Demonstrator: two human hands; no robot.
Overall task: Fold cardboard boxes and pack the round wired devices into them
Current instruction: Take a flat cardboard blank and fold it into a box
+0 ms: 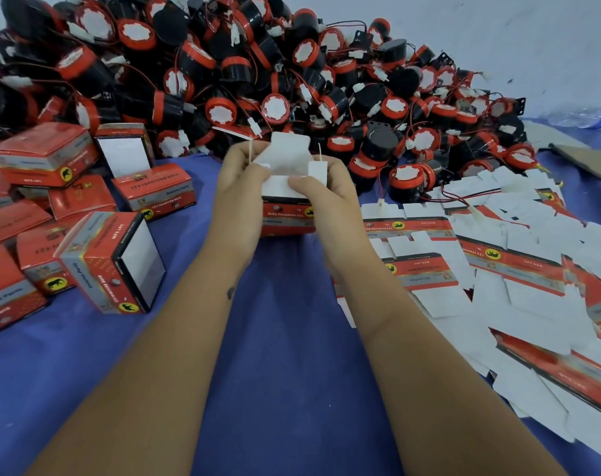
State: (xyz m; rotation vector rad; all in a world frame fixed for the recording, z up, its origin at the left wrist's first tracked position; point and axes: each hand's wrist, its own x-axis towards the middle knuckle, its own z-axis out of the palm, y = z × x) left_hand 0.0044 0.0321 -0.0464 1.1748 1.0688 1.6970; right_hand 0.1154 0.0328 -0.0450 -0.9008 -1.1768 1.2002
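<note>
Head view: both hands [285, 187] grip a red box [287, 214], flaps up.

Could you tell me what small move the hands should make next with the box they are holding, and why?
Probably fold the raised top flap down and tuck it in: both hands, left hand and right hand, grip the box, whose white flaps stand open.

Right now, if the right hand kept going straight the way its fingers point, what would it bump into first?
The right hand points left across the box it holds, so past that it would probably meet the left hand gripping the other side. Depth is hard to judge here.
</note>
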